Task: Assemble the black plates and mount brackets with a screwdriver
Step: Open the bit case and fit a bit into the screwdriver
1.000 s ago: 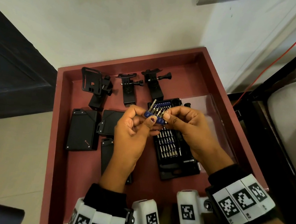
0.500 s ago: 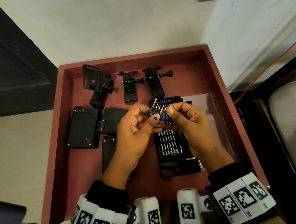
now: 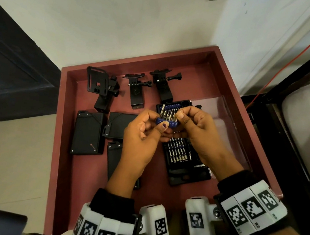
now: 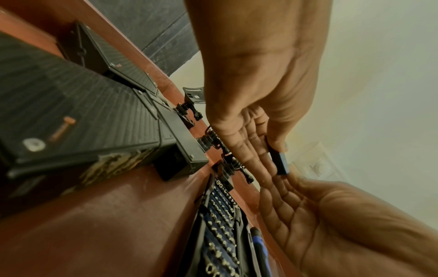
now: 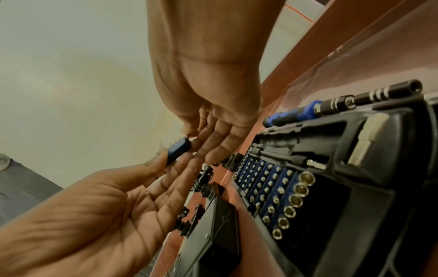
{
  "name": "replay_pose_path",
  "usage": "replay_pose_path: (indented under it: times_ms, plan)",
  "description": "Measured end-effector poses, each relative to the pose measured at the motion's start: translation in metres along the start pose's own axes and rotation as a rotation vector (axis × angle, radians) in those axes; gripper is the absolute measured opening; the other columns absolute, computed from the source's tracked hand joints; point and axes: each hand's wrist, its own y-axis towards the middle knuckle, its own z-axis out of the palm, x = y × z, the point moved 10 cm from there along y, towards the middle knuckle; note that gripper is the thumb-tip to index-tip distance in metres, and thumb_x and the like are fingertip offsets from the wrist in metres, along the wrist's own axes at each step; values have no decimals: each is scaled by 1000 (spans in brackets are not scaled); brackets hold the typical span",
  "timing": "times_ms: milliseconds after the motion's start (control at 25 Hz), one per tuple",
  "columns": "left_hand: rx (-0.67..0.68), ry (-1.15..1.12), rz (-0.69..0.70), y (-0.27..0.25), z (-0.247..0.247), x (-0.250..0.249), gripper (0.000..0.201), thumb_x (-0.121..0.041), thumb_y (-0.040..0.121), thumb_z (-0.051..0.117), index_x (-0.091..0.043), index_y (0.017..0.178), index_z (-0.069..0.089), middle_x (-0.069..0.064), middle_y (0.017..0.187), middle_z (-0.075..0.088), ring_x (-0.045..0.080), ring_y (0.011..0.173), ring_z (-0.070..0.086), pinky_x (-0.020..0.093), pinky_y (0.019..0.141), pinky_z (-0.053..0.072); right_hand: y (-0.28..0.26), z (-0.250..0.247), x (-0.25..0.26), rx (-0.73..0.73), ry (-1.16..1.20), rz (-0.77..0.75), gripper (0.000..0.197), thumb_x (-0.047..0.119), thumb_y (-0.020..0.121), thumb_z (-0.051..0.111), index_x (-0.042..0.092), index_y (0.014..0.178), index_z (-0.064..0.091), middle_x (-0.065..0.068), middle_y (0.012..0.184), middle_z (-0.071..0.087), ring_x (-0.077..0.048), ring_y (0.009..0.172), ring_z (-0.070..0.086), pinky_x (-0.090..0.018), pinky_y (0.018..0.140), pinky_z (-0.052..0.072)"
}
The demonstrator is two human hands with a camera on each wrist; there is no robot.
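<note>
A blue bit strip (image 3: 167, 122) with several silver bits is held above the open screwdriver kit (image 3: 184, 158). My left hand (image 3: 159, 120) pinches its left end, thumb in front. My right hand (image 3: 178, 120) pinches the right end at the bits. The strip also shows end-on as a blue strip (image 4: 279, 162) and a blue strip (image 5: 179, 150). Three black plates (image 3: 87, 133), (image 3: 120, 125), (image 3: 114, 157) lie left of the hands. Three mount brackets (image 3: 102, 87), (image 3: 137, 88), (image 3: 163, 83) stand at the back. The blue-handled screwdriver (image 5: 294, 114) lies in the kit.
Everything sits in a red tray (image 3: 61, 126) with raised walls. The kit's clear lid (image 3: 226, 121) lies open to the right. A dark door is to the left, a black frame and an orange cable to the right.
Both hands keep their hold on the bit strip, which has drifted slightly right and away over the kit. Nothing else has moved.
</note>
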Motion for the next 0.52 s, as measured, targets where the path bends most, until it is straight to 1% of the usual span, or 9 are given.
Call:
replay_pose_path:
  times_ms: [40,80,120,240,320,400,440,520]
  plan:
    - [5,-2,-14,0,0,2,17,4,91,55,-11,83,56,9,74,68,13,66,69,21,59,56,0,-4,1,-26,29,9,20,10,99,43,12,81,52,3,61,64,-9,55,62,-21,52,54]
    - [9,-2,-27,-1,1,4,16,4,91,55,-10,83,56,9,74,68,14,65,70,21,60,56,0,-8,2,-53,62,19,20,11,100,42,12,82,50,3,57,64,-7,51,62,-20,50,53]
    - [11,2,-41,-1,1,6,16,4,91,55,-10,83,56,8,73,68,14,65,70,22,60,56,0,-11,3,-76,93,32,20,12,101,41,12,82,49,2,57,65,-7,51,62,-20,50,52]
    - [26,-9,-99,-2,4,11,16,5,90,57,-8,81,56,6,75,67,10,69,70,21,63,57,-1,-19,-4,-157,212,111,22,7,99,40,11,79,50,-2,65,68,-12,55,63,-22,51,53]
    - [44,-57,-143,-4,6,13,15,5,89,57,-6,80,54,7,78,63,8,71,69,22,64,58,-3,-24,-12,-203,259,184,25,1,94,38,9,75,52,-6,67,64,-13,55,60,-22,51,53]
    - [54,-100,-180,-4,7,13,13,4,90,56,-6,83,54,9,78,64,11,69,69,25,64,59,-5,-23,-20,-181,245,264,28,-1,91,34,8,74,54,-6,67,60,-12,56,57,-20,49,50]
    - [65,-114,-195,-5,8,13,11,3,91,56,-6,85,54,10,77,65,13,66,69,25,63,59,-7,-21,-22,-154,225,297,28,1,92,35,8,75,55,-5,67,60,-11,56,56,-19,48,49]
    - [83,-105,-214,-6,9,14,8,1,92,55,-6,88,57,10,76,66,14,60,68,24,60,59,-9,-16,-25,-93,151,327,25,10,95,42,7,79,61,-2,66,59,-9,56,54,-18,48,45]
